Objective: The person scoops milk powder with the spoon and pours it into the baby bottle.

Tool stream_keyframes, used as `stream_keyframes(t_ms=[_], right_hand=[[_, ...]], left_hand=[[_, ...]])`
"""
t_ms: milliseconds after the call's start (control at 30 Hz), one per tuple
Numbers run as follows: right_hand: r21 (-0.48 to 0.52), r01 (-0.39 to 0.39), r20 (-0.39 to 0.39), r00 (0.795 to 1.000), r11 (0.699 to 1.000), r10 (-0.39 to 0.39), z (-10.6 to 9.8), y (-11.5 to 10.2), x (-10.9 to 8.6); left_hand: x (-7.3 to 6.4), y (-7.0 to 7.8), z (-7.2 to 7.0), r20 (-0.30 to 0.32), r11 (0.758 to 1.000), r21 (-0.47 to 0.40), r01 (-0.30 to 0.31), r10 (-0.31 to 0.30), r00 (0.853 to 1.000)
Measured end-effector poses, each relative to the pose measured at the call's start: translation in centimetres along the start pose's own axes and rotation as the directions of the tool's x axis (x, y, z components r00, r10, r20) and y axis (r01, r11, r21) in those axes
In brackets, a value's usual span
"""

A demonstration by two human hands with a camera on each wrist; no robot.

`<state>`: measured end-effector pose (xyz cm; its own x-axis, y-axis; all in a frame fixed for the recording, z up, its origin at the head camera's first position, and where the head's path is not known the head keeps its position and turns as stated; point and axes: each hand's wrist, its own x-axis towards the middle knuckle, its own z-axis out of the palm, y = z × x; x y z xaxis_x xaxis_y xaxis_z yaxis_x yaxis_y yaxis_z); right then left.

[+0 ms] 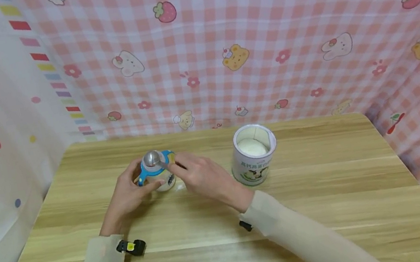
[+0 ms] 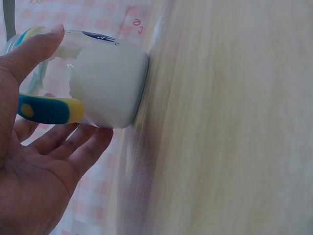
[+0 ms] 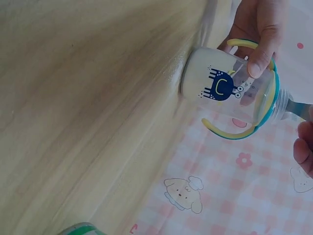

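Note:
A clear baby bottle (image 3: pixel 227 88) with blue-and-yellow handles and a dark cartoon animal print stands upright on the table, its lower part filled with off-white content. My left hand (image 1: pixel 129 191) holds it from the left, thumb on the front wall and fingers round the far side, as the left wrist view shows. A metal spoon (image 1: pixel 152 158) is pinched by its handle in my right hand (image 1: pixel 205 176). Its shiny bowl is right at the bottle's open mouth. In the right wrist view, the spoon's handle overlaps the threaded neck (image 3: pixel 280 104).
To the right of my right hand stands an open milk powder tin (image 1: pixel 254 156) with white powder inside. A small white spill (image 1: pixel 179 187) lies beside the bottle on the wooden table (image 1: pixel 216 261). A pink checked cloth (image 1: pixel 199 48) hangs behind the table's back edge.

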<state>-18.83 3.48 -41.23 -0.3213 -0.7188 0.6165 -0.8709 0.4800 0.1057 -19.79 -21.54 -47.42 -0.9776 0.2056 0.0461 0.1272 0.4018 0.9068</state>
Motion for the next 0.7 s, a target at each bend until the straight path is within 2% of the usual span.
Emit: stream_keyframes(t_ms=[100,233,367,433,500,600,700], right_hand=[[0.008,-0.005,0.021,1.000,1.000,0.004,-0.23,0.02,0.00],[0.038,-0.043,0.010,0.999,0.998,0.042,-0.33,0.11,-0.03],[0.150,-0.136,-0.001,0.991,0.979,0.137,-0.16,0.26,-0.19],[0.248,-0.205,0.007,0.978,0.947,0.210,-0.10,0.29,-0.28],[0.348,-0.275,0.020,0.958,0.896,0.287,-0.08,0.32,-0.35],[0.462,-0.369,0.045,0.918,0.806,0.394,-0.04,0.36,-0.39],[0.525,-0.445,0.081,0.875,0.725,0.478,0.04,0.43,-0.42]], left_hand=[[0.02,0.03,0.01,-0.002,1.000,-0.001,-0.001,0.001,1.000],[0.07,-0.08,-0.02,-0.004,1.000,-0.004,0.000,0.000,1.000],[0.13,-0.21,-0.03,-0.009,1.000,-0.006,-0.004,0.004,1.000],[0.13,-0.19,0.01,-0.012,1.000,-0.005,-0.009,0.009,1.000],[0.13,-0.20,0.02,-0.014,1.000,0.000,-0.011,0.011,1.000],[0.10,-0.16,0.03,-0.017,1.000,0.003,-0.005,0.005,1.000],[0.09,-0.13,0.03,-0.017,1.000,0.004,0.006,-0.006,1.000]])
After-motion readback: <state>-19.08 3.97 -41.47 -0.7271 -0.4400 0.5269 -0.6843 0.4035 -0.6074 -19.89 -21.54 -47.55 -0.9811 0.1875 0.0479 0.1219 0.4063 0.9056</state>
